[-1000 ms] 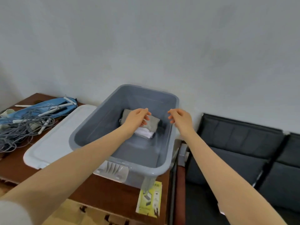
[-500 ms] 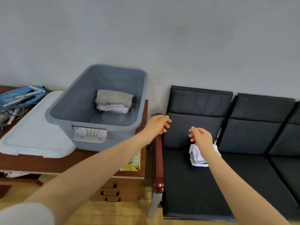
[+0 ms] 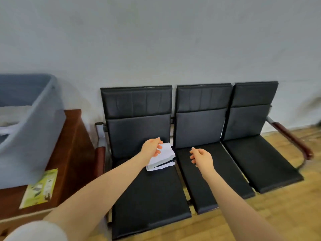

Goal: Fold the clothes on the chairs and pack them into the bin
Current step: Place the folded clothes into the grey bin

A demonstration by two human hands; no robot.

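A white folded garment (image 3: pixel 165 154) lies at the back right of the left black chair seat (image 3: pixel 147 197). My left hand (image 3: pixel 150 147) is over the garment's left edge with fingers loosely curled; whether it touches the cloth I cannot tell. My right hand (image 3: pixel 201 158) hovers over the middle seat (image 3: pixel 213 174), fingers relaxed and holding nothing. The grey bin (image 3: pixel 43 122) stands on the wooden table (image 3: pixel 74 145) at the far left, blurred, with pale folded cloth (image 3: pixel 7 129) just visible inside.
Three joined black chairs stand against the grey wall; the right seat (image 3: pixel 260 164) holds nothing. A wooden armrest (image 3: pixel 293 140) sticks out at the far right, another (image 3: pixel 99 159) beside the table. A yellow-green leaflet (image 3: pixel 40 187) lies by the bin.
My view has swung right from the bin to the chairs. Both hands left the bin and moved over the seats; the left hand now reaches the white garment.
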